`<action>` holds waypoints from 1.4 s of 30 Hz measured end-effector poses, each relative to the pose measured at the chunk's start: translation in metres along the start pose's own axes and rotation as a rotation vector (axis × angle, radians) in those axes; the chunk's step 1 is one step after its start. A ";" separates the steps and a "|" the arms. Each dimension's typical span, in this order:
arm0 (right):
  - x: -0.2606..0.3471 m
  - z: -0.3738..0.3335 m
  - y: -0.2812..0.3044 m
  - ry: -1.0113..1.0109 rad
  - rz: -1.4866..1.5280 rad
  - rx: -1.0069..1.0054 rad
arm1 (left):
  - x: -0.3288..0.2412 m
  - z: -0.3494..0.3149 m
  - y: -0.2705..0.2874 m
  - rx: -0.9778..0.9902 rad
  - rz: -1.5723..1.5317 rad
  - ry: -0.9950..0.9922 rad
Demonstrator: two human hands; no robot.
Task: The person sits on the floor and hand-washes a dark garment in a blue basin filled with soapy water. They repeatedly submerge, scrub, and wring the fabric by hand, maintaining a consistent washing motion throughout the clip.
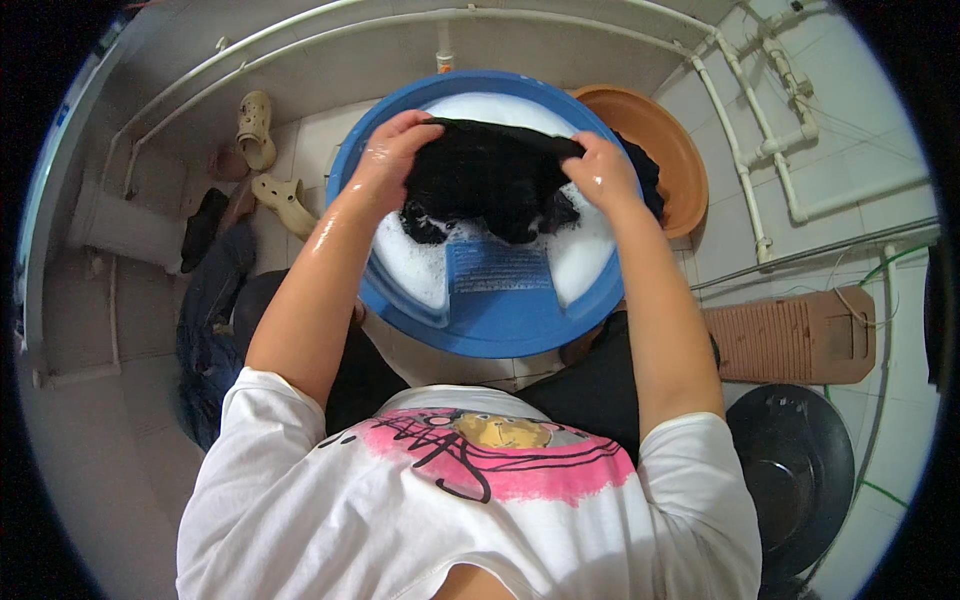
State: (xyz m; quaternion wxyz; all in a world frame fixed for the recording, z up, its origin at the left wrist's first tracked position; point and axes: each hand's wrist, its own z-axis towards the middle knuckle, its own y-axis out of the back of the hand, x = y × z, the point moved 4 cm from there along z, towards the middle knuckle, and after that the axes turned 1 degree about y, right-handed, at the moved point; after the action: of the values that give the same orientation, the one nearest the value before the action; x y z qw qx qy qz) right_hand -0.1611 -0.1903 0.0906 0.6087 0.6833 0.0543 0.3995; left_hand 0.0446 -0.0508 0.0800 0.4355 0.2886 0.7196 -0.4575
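Observation:
A wet black garment (490, 180) is stretched between my two hands over a round blue washtub (490, 325). My left hand (392, 155) grips its upper left edge, and my right hand (603, 170) pinches its upper right corner. The cloth's lower edge hangs down to the white suds (590, 255), with foam clinging to it. Just below the cloth shows the tub's ribbed built-in washboard (498, 268). Both forearms are wet. What kind of garment it is I cannot tell.
An orange basin (685, 185) with dark cloth stands right of the tub. Farther right lie a brown washboard (790, 335) and a black basin (790, 470). Beige clogs (256, 130) and dark clothes (215, 300) are at the left. White pipes (745, 150) line the walls.

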 end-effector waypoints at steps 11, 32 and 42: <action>0.089 -0.039 -0.037 0.428 0.854 0.697 | 0.054 0.009 0.014 0.158 0.352 0.406; -0.003 0.021 -0.050 -0.281 1.238 0.098 | 0.018 0.006 0.004 0.047 0.241 0.055; -0.039 0.030 -0.008 -0.025 1.686 0.695 | 0.045 0.019 0.020 0.397 -0.188 0.276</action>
State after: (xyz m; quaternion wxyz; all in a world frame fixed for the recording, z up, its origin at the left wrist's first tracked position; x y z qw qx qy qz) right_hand -0.1663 -0.2340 0.0669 -0.1246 0.6457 -0.3525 0.6659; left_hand 0.0475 -0.0595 0.0283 0.2238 0.3600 0.6918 -0.5846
